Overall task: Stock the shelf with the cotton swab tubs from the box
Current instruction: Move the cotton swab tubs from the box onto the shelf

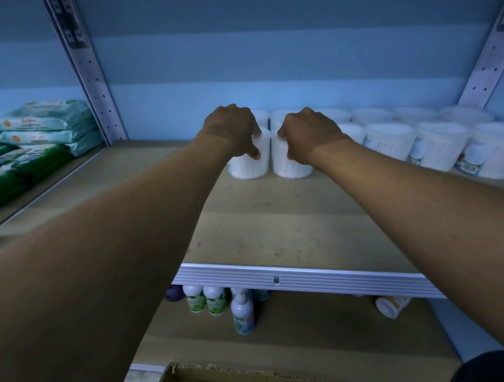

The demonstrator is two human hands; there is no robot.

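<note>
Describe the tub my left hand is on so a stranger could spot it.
On the middle shelf, find the row of white cotton swab tubs along the back. The tub under the left hand is the front tub at the row's left end, with bare shelf to its left.

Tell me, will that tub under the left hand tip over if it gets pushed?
Probably not: the tub looks wide, stands flat on the shelf and touches its neighbour. Packed with cotton swabs, it likely slides lightly.
</note>
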